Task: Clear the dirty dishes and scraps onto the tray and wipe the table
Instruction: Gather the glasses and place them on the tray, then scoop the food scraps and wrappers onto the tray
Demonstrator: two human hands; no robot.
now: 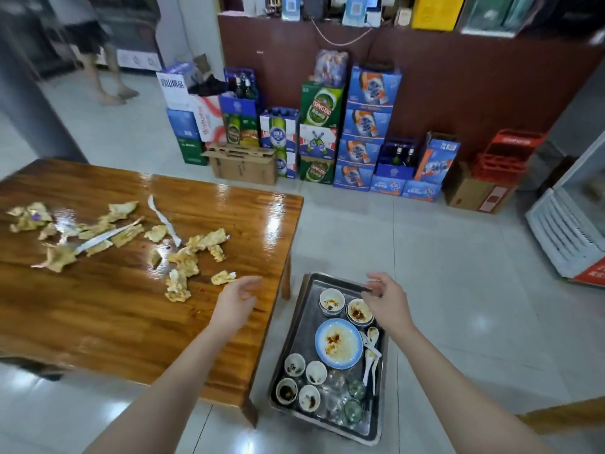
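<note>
A metal tray sits low beside the wooden table, right of its corner. It holds a blue-rimmed plate, several small dirty bowls, white spoons and glass cups. Crumpled used napkins and scraps lie scattered over the table's far left part. My left hand hovers open over the table's right edge, empty. My right hand hangs above the tray's far end, fingers loosely spread over a bowl, holding nothing I can see.
Stacked beer cartons and cardboard boxes line a dark counter across the tiled floor. Red crates and a white cooler stand at right. A person's legs are at far left.
</note>
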